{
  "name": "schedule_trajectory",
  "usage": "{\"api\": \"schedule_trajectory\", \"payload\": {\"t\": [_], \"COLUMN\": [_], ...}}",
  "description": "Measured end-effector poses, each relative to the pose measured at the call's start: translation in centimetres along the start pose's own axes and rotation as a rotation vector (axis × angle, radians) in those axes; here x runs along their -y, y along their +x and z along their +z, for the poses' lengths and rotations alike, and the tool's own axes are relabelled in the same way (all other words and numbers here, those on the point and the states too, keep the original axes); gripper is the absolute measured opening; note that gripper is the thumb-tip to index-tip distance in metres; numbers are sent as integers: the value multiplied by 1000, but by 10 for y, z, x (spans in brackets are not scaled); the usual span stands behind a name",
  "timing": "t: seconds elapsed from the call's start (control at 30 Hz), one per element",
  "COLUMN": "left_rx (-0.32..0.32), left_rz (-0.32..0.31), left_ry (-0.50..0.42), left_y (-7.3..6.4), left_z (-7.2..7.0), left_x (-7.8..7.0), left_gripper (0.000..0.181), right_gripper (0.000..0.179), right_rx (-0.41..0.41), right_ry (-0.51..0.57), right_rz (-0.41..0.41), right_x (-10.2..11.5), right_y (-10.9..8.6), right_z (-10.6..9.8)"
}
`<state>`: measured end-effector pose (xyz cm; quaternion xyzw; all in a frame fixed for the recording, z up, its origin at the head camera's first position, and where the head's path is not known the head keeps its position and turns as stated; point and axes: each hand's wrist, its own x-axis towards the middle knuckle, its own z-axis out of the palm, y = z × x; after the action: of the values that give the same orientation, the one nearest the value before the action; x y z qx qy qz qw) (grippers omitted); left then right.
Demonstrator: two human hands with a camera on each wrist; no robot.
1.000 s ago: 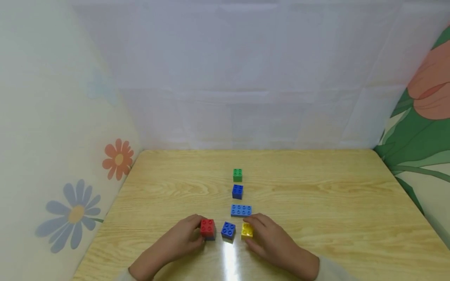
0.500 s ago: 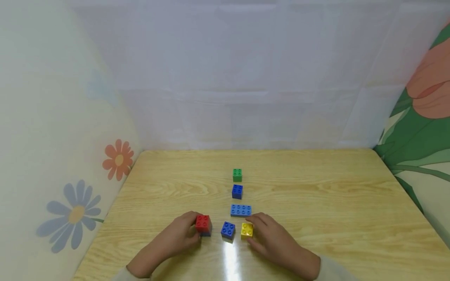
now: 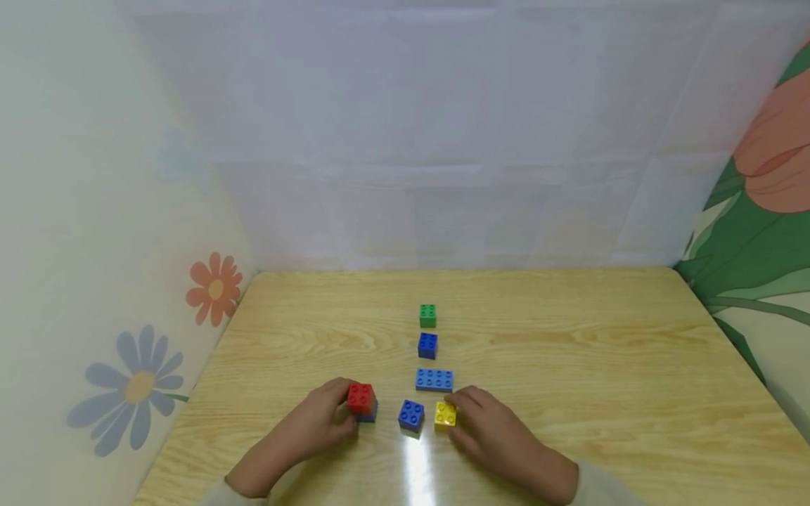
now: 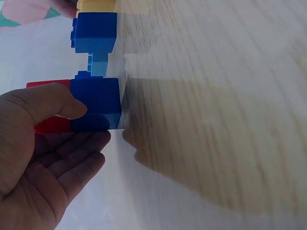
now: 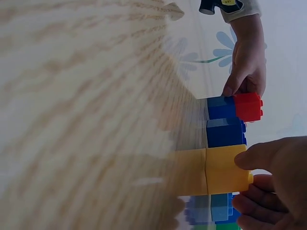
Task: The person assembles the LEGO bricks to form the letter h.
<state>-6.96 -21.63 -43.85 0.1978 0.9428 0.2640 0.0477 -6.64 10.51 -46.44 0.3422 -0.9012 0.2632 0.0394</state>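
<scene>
My left hand grips a two-brick stack, with a red toy brick on top of a blue brick. Its thumb lies against the stack's near side in the left wrist view, and the other fingers are partly hidden behind. The stack is at or very near the table surface. My right hand pinches a yellow brick standing on the table, thumb on one face in the right wrist view. Between the hands sits a single blue brick, touched by neither.
Behind lie a long light-blue brick, another blue brick and a green brick, roughly in a line going away. The wooden table ends at a white sheet; flowered coverings flank it.
My left hand has carried the red-and-blue stack to the left and slightly away from me, widening the gap to the single blue brick. The right hand and yellow brick have stayed nearly still.
</scene>
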Motion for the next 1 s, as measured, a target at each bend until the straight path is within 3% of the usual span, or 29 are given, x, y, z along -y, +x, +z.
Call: {"api": "schedule_trajectory", "payload": {"t": [0.23, 0.43, 0.67, 0.77, 1.0], "left_rx": [-3, -29, -31, -60, -176], "left_rz": [-28, -25, -62, -41, 72], "left_ry": [-8, -18, -43, -10, 39], "left_y": [-1, -3, -8, -11, -14], "left_z": [2, 2, -14, -23, -46], "left_x": [2, 0, -8, -9, -17], "left_gripper": [38, 52, 65, 67, 70], "right_gripper": [42, 41, 42, 43, 40], "right_rx": [15, -9, -42, -56, -102], "right_ry": [23, 21, 36, 41, 42], "right_rz": [10, -3, 0, 6, 16], "right_x": [1, 0, -2, -3, -5], "right_y": [1, 1, -1, -3, -6], "right_z": [-1, 0, -2, -4, -11]}}
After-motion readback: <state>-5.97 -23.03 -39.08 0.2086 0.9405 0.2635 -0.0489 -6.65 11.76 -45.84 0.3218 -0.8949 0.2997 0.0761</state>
